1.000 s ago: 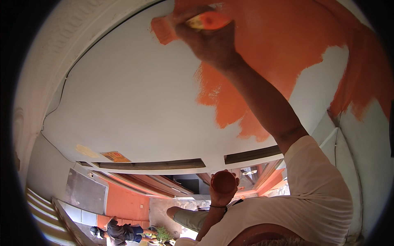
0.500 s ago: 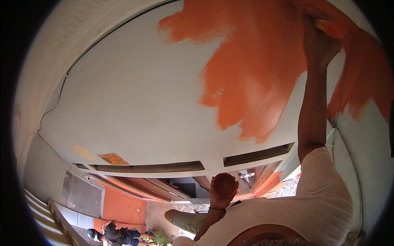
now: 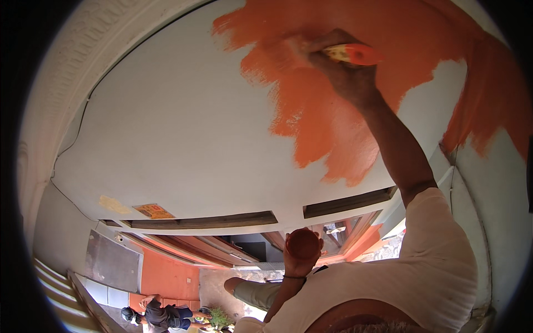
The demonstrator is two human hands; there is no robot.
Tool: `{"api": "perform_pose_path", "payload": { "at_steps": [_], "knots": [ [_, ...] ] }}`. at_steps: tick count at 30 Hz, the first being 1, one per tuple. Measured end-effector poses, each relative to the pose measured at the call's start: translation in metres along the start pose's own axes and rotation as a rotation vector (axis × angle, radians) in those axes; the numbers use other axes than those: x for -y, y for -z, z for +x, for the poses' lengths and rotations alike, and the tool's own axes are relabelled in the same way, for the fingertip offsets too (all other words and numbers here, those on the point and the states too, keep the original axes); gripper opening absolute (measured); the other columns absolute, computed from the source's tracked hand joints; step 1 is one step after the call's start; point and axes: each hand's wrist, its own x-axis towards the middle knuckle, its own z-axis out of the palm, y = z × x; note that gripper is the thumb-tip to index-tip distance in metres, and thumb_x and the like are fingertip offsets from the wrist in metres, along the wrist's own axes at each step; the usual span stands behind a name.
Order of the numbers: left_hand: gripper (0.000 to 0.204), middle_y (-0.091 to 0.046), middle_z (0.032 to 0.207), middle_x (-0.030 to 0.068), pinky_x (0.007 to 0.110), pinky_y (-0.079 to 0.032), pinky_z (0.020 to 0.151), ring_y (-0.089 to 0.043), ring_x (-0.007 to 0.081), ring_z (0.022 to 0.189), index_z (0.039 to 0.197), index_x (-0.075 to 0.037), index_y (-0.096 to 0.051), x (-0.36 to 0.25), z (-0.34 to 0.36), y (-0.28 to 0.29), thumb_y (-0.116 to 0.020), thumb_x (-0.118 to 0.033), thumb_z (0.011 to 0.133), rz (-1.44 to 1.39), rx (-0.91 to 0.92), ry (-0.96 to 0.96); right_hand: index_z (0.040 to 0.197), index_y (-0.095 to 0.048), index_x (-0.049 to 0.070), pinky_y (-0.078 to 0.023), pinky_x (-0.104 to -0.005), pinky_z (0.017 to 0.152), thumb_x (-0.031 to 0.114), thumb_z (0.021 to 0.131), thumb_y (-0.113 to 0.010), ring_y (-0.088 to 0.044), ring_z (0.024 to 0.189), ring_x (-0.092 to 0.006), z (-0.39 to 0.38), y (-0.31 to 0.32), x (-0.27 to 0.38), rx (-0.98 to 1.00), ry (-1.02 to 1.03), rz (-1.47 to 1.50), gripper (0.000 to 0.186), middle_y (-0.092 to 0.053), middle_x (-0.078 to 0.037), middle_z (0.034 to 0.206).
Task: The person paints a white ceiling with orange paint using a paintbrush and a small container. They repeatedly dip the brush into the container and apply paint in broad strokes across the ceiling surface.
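Observation:
My right hand [image 3: 355,83] is raised at the upper middle, closed round a paintbrush with a yellow and red handle [image 3: 351,54]. Its bristles are blurred and hidden by my fingers, close against the wall. Wet-looking orange paint [image 3: 327,116] spreads over the upper part of the pale wall [image 3: 177,127], with ragged streaked edges. Lower down, my left hand [image 3: 297,267] grips a small round container [image 3: 303,244] of orange paint from beneath, held upright in front of my chest.
Two long slots [image 3: 205,221] run across the wall below the paint, above doors or windows. A small orange sign [image 3: 154,211] is fixed near the left one. Thin cable [image 3: 83,119] follows the left edge. Far below, another person [image 3: 164,315] stands near a green plant [image 3: 221,317].
My right hand has swept left across the wall with the paintbrush, from the upper right corner to the upper middle. The left hand keeps nearly the same place with the container.

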Motion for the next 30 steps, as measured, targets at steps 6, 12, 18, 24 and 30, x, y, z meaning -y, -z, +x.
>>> {"api": "perform_pose_path", "payload": {
  "at_steps": [6,12,18,24,30],
  "knots": [
    [0.056,-0.062,0.134,0.0185,0.059,-0.055,0.099,-0.057,0.0429,0.126,0.134,-0.01,-0.062,-0.007,-0.007,0.017,-0.062,-0.053,0.099,-0.166,0.115,-0.09,0.098,-0.075,0.004,-0.059,-0.0297,0.077,0.001,0.092,-0.074,-0.069,0.097,-0.0121,0.052,0.093,0.001,-0.195,0.256,-0.021,0.006,-0.072,-0.004,0.109],
    [0.052,-0.064,0.13,0.0194,0.055,-0.056,0.101,-0.058,0.0388,0.126,0.133,-0.009,-0.061,-0.013,-0.01,0.012,-0.063,-0.048,0.1,-0.102,0.022,-0.109,0.076,-0.056,0.014,-0.056,-0.0308,0.066,0.012,0.078,-0.073,-0.066,0.092,-0.0169,-0.081,-0.045,0.004,0.501,0.849,-0.832,0.017,-0.065,-0.003,0.102],
    [0.059,-0.056,0.139,0.023,0.063,-0.062,0.092,-0.051,0.0461,0.132,0.14,-0.011,-0.057,-0.014,-0.011,0.05,-0.063,-0.054,0.101,-0.216,0.003,-0.157,0.099,-0.072,0.012,-0.061,-0.0348,0.082,0.004,0.083,-0.073,-0.07,0.107,-0.0166,-0.07,-0.025,-0.008,1.004,0.335,-0.371,0.018,-0.071,0.0,0.123],
    [0.06,-0.055,0.141,0.0221,0.06,-0.064,0.088,-0.05,0.0458,0.131,0.14,-0.011,-0.057,-0.001,-0.007,0.063,-0.064,-0.056,0.101,-0.219,-0.013,-0.166,0.096,-0.071,0.006,-0.051,-0.0277,0.065,0.002,0.093,-0.074,-0.064,0.075,-0.0162,0.058,-0.015,0.063,0.633,0.821,-0.683,0.006,-0.067,-0.003,0.09],
    [0.06,-0.058,0.136,0.0216,0.059,-0.063,0.091,-0.053,0.0461,0.129,0.139,-0.01,-0.057,-0.006,-0.009,0.056,-0.065,-0.055,0.1,-0.241,-0.05,-0.244,0.085,-0.064,0.016,-0.056,-0.0292,0.065,0.012,0.082,-0.078,-0.071,0.089,-0.0172,-0.052,-0.045,-0.005,0.622,1.208,-1.157,0.014,-0.068,-0.003,0.098]
  ]
}}
